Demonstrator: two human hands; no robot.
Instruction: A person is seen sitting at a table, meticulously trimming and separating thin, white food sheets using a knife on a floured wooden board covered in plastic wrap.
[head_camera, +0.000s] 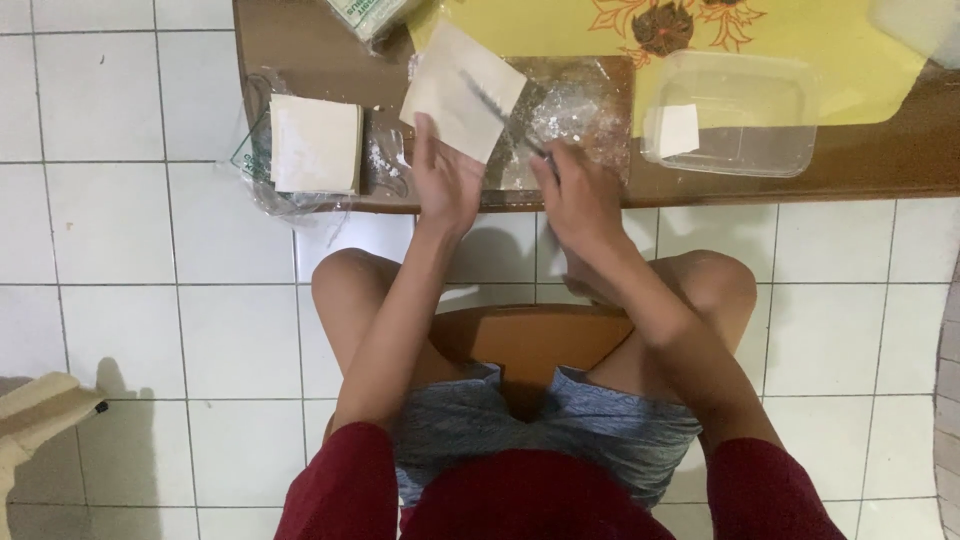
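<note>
Both forearms reached over the knees to the table's (300, 60) near edge. At that edge the left hand (445, 180) pinched a pale square sheet (462, 90), tilted, while the right hand (577, 195) gripped a knife (500, 112) laid across it. A stack of similar sheets (315, 143) sat toward the near left corner; a clear plastic container (735, 115) stood to the right.
</note>
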